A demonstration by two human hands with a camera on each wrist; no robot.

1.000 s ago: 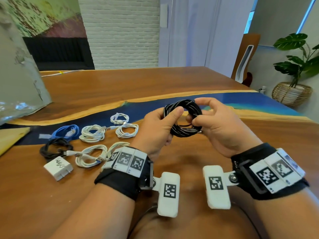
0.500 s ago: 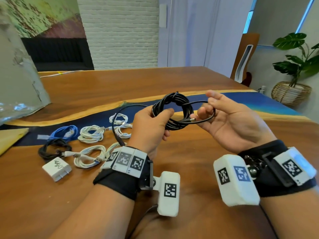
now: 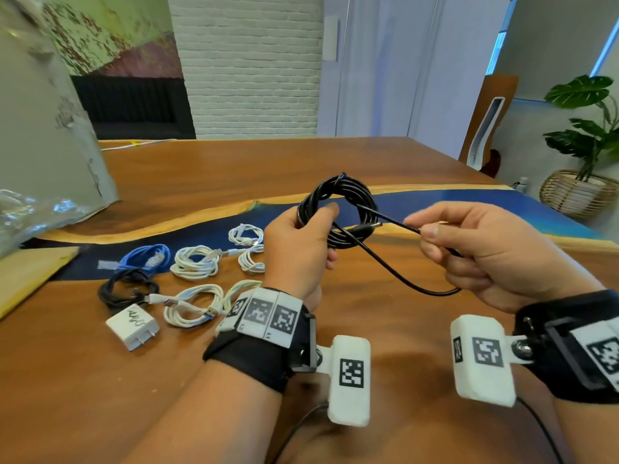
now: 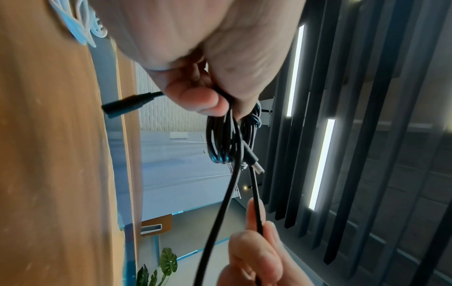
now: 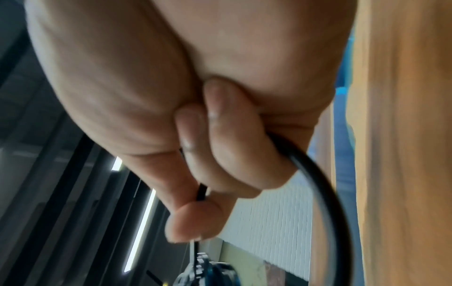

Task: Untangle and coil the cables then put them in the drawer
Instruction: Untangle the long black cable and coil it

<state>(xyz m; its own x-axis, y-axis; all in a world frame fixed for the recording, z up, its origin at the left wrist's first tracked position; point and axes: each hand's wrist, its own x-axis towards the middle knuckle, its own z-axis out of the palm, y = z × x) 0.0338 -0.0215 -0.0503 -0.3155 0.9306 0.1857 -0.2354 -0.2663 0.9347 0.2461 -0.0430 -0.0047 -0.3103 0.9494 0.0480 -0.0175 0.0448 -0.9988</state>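
Observation:
My left hand grips a coil of black cable held up above the wooden table. One barrel plug sticks out of the coil to the right. My right hand pinches a loose strand of the same cable and holds it out to the right, and a slack loop hangs between the hands. In the left wrist view the fingers curl round the coil. In the right wrist view the thumb and fingers clamp the black strand.
On the table to the left lie several coiled white cables, a blue cable, a black cable and a white charger block. A grey bag stands at far left. A potted plant is at right.
The right hand has pulled a strand out of the coil and moved right, away from the left hand, opening a loose loop. The coil has been raised slightly.

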